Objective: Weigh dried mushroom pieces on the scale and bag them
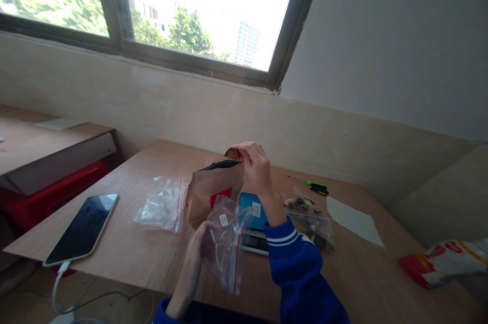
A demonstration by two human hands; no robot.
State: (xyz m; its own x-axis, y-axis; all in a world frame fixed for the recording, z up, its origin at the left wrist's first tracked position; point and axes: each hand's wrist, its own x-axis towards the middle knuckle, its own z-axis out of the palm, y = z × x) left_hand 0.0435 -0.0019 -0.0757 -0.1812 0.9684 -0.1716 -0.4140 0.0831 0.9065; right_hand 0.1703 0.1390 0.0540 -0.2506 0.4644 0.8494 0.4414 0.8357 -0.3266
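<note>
My left hand (200,242) is closed on a clear zip bag (224,242) with a red seal line and a small white label. Over the mouth of an upright brown paper bag (204,192), my right hand (256,164) pinches a brown rounded piece (232,154) that looks like a dried mushroom. The paper bag gapes at its dark-lined top and has a red patch on its front. Behind my right wrist, partly hidden, is a digital scale (249,207) with a blue top.
More clear zip bags (160,204) lie left of the paper bag. A tablet (84,227) with a white cable rests by the left edge. To the right are filled zip bags (312,225), screwdrivers (316,186), a white sheet (354,219) and a red-and-white package (442,263).
</note>
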